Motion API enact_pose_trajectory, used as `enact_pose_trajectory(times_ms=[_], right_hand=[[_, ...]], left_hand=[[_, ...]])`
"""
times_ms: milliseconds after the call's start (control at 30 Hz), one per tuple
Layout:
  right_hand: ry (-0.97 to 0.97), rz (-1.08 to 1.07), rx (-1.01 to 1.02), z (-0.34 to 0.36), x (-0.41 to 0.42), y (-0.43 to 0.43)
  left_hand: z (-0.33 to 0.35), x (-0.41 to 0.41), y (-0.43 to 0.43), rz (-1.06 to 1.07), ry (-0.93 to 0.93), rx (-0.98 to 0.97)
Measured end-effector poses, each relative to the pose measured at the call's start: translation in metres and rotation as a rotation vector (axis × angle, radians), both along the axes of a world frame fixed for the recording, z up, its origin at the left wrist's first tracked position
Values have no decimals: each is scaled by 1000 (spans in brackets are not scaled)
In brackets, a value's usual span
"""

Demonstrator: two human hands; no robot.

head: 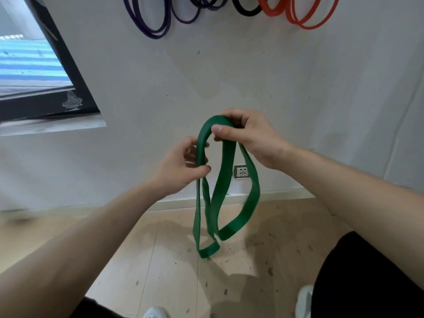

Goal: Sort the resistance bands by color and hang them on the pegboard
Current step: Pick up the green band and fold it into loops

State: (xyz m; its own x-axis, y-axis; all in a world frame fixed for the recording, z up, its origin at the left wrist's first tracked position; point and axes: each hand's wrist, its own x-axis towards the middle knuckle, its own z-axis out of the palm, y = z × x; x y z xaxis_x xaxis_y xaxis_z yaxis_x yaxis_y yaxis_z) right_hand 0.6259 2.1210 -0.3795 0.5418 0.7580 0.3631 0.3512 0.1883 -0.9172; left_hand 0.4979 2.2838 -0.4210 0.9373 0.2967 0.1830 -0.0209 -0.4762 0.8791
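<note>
Before us stands the white wall (286, 72), where purple bands (149, 24) and orange bands (302, 17) hang along its top edge. We hold the green band (226, 180) in mid-air, its folded loops dangling above the floor (160, 260). Our right hand (247, 136) pinches its top bend, and our left hand (183, 166) closes around one strand lower down.

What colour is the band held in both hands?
Green band, plain; clearest in the head view.
</note>
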Motion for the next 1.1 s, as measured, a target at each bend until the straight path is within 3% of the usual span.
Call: enact_pose_trajectory(times_ms=[133, 267, 400, 533, 733, 900, 1100], right_hand=[[92, -51, 98, 10, 4, -3], [89, -99, 68, 12, 21, -13], [144, -23, -98, 6, 47, -33], [57, 102, -360, -9, 48, -36], [-130, 110, -392, -19, 23, -16], [-45, 64, -192, -19, 16, -3], [-145, 85, -230, -13, 13, -3]], left_hand=[[-15, 1, 1, -10, 107, -11], [-10, 4, 5, -43, 79, -109], [2, 2, 14, -25, -31, -287], [14, 2, 15, -18, -115, -387], [23, 8, -2, -70, -187, -359], [28, 11, -6, -79, -188, -266], [28, 2, 4, -91, -146, -161]])
